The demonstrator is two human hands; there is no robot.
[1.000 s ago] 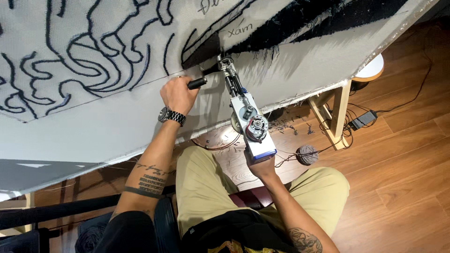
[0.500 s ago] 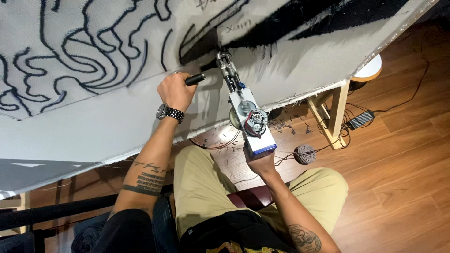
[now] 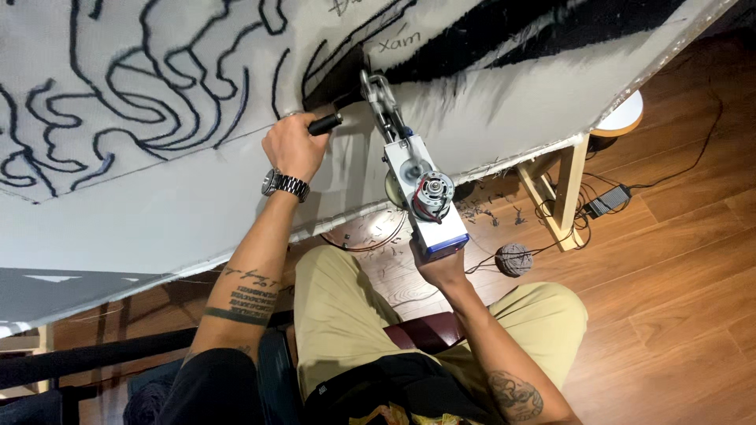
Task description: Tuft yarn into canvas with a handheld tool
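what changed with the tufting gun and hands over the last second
The tufting gun and both hands slid slightly left along the stretched cloth. The left hand stays on the side handle, the right hand on the rear grip. The yarn ball stayed put.

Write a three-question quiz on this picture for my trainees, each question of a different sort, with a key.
1. True or false: the left hand grips the black side handle of the tufting gun.
2. Which hand holds the gun's rear end? A) left B) right C) neither
3. Fill in: the grey ball of yarn lies on the wooden ____.

Key:
1. True.
2. B, the right hand.
3. Floor; the gun's tip meets the stretched cloth, which bears dark curving lines.
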